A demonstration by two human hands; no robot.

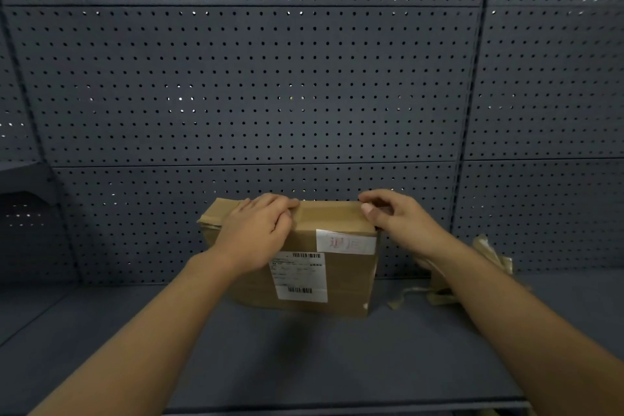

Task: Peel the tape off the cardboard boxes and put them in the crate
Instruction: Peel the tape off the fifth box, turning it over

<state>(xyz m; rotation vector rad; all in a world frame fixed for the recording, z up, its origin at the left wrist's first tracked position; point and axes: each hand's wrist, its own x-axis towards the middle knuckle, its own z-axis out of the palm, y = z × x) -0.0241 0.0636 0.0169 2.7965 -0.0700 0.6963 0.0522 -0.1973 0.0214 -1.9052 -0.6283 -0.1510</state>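
A brown cardboard box (347, 280) stands on the grey shelf (304, 355), close to the pegboard wall. It bears white shipping labels with barcodes on its front face. Brown tape (324, 214) runs along its top edge. My left hand (258, 228) lies flat over the box's top left, fingers straight and pressing down. My right hand (391, 213) is at the top right corner, fingers curled, thumb and fingertips pinching at the end of the tape. No crate is in view.
A heap of peeled brown tape strips (449, 284) lies on the shelf to the right of the box, partly behind my right forearm. A grey pegboard wall (270, 94) rises right behind. A small bracket shelf (27, 179) juts out at the left.
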